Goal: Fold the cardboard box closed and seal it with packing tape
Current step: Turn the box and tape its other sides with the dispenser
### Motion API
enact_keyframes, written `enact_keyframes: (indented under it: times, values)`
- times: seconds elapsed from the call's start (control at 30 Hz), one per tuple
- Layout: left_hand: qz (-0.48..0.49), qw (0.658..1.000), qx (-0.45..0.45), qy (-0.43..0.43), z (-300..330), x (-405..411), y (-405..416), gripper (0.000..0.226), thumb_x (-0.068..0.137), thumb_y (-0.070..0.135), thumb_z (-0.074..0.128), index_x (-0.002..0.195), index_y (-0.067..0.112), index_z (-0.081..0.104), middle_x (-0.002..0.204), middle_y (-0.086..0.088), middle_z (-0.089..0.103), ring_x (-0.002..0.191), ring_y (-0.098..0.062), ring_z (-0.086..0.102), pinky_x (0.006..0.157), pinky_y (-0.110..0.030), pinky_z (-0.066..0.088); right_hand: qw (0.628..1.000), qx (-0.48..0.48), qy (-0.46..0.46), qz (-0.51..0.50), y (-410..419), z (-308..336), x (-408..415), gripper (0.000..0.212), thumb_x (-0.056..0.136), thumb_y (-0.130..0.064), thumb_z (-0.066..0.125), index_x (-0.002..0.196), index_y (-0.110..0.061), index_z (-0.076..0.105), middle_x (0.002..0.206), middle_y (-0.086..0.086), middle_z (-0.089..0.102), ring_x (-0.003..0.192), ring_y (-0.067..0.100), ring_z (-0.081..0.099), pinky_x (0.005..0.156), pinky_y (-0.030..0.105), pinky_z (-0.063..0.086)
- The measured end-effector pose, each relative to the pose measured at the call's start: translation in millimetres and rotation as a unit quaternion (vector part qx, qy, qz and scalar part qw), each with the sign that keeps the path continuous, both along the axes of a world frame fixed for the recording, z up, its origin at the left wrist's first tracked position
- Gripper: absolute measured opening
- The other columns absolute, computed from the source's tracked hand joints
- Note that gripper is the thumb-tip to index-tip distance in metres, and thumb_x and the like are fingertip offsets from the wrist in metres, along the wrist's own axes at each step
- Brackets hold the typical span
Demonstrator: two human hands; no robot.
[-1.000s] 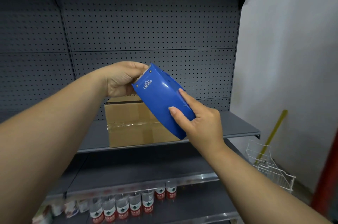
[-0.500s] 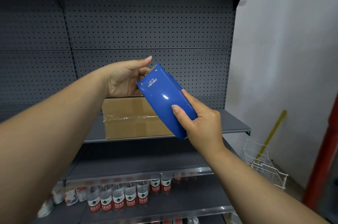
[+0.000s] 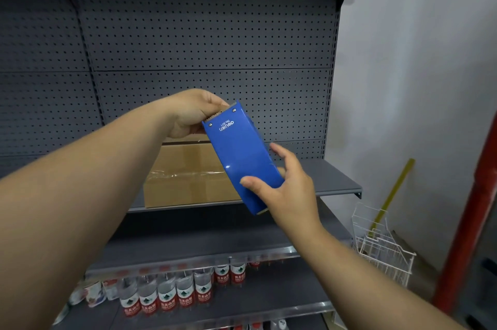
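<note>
I hold a blue tape dispenser (image 3: 242, 160) in the air in front of the shelf. My left hand (image 3: 192, 114) pinches at its upper, toothed end, fingers curled over the edge. Round its lower part my right hand (image 3: 285, 184) grips it, thumb on the blue face and fingers behind. Behind the dispenser a closed cardboard box (image 3: 183, 176) stands on the grey shelf (image 3: 333, 181), with a strip of clear tape across its front; the dispenser hides its right part.
Grey pegboard (image 3: 209, 41) backs the shelving. Several water bottles (image 3: 166, 294) with red labels stand on the lowest shelf. At the right are a white wire rack (image 3: 382, 243), a yellow stick (image 3: 395, 189), a red post (image 3: 468, 222) and a white wall.
My left fingers have closed over the dispenser's top end, after being lifted open half a second ago. My right fingers have loosened slightly. The view shifted a little.
</note>
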State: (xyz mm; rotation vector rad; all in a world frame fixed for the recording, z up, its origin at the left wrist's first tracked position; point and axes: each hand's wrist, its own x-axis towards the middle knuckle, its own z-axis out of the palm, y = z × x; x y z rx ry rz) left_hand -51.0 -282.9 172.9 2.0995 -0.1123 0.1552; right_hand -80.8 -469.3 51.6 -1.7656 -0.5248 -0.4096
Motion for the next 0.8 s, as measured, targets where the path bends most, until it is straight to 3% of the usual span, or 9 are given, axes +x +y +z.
enact_keyframes:
  times: [0.07,0.13,0.23,0.3,0.4,0.5,0.63,0.8]
  values:
    - [0.008,0.999,0.039,-0.014,1.7,9.1,-0.2,0.026,0.095,0.017,0.049,0.075,0.015,0.065,0.059,0.002,0.062,0.051,-0.010,0.051,0.049,-0.016,0.043,1.000,-0.003,0.027,0.005,5.0,-1.8,7.9,0.058,0.064,-0.048,0.076,0.114,-0.030,0.053,0.088,-0.014,0.065,0.080,0.000,0.061,0.065,0.017,0.048]
    - [0.010,0.996,0.090,-0.021,4.8,19.7,0.2,0.023,0.094,0.020,0.051,0.077,0.014,0.066,0.073,-0.007,0.063,0.063,-0.019,0.051,0.059,-0.022,0.045,0.999,-0.003,0.038,0.022,11.3,-2.8,16.9,0.029,0.069,-0.047,0.073,0.084,-0.026,0.060,0.073,-0.015,0.062,0.063,-0.003,0.057,0.055,0.015,0.042]
    - [0.023,0.986,0.161,-0.033,10.4,39.9,1.4,0.020,0.092,0.022,0.055,0.078,0.017,0.069,0.084,-0.010,0.066,0.076,-0.020,0.054,0.078,-0.033,0.046,0.997,0.053,0.054,0.027,22.9,-2.2,31.3,0.040,0.075,-0.048,0.069,0.054,-0.019,0.049,0.050,-0.010,0.048,0.047,0.004,0.041,0.048,0.020,0.032]
    - [0.030,0.979,0.197,-0.049,14.4,52.3,0.5,0.022,0.092,0.022,0.055,0.076,0.020,0.069,0.080,-0.001,0.068,0.074,-0.015,0.056,0.080,-0.029,0.045,0.995,0.082,0.062,0.008,31.6,-1.6,41.1,0.047,0.076,-0.049,0.067,0.052,-0.014,0.046,0.048,-0.008,0.043,0.048,0.009,0.037,0.048,0.024,0.030]
    - [0.029,0.975,0.212,-0.064,17.9,66.7,-0.8,0.020,0.089,0.032,0.060,0.082,0.016,0.071,0.078,0.007,0.068,0.072,-0.005,0.056,0.069,-0.018,0.041,0.991,0.113,0.060,-0.022,43.6,-7.2,50.1,0.048,0.077,-0.049,0.065,0.051,-0.016,0.043,0.042,-0.011,0.043,0.042,0.004,0.036,0.043,0.016,0.027]
    - [0.026,0.972,0.219,-0.078,13.7,82.5,1.8,0.024,0.086,0.037,0.063,0.084,0.016,0.072,0.083,0.008,0.068,0.081,-0.007,0.056,0.074,-0.022,0.040,0.987,0.138,0.063,-0.046,53.3,-18.0,56.5,0.047,0.078,-0.051,0.063,0.050,-0.021,0.040,0.045,-0.011,0.045,0.043,0.004,0.038,0.044,0.017,0.028]
    - [0.032,0.969,0.224,-0.101,0.6,103.5,-0.4,0.023,0.087,0.035,0.062,0.086,0.014,0.070,0.075,0.010,0.062,0.066,-0.002,0.049,0.059,-0.017,0.036,0.981,0.159,0.069,-0.083,58.5,-24.2,67.5,0.047,0.077,-0.051,0.064,0.050,-0.021,0.040,0.044,-0.010,0.044,0.042,0.005,0.038,0.044,0.016,0.028]
    - [0.044,0.981,0.145,-0.126,-9.3,121.5,8.4,0.024,0.088,0.029,0.061,0.088,0.006,0.070,0.080,-0.005,0.068,0.069,-0.011,0.057,0.075,-0.025,0.044,0.978,0.171,0.080,-0.087,60.6,-37.2,74.7,0.046,0.078,-0.045,0.066,0.048,-0.022,0.040,0.039,-0.014,0.045,0.040,0.002,0.041,0.041,0.011,0.028]
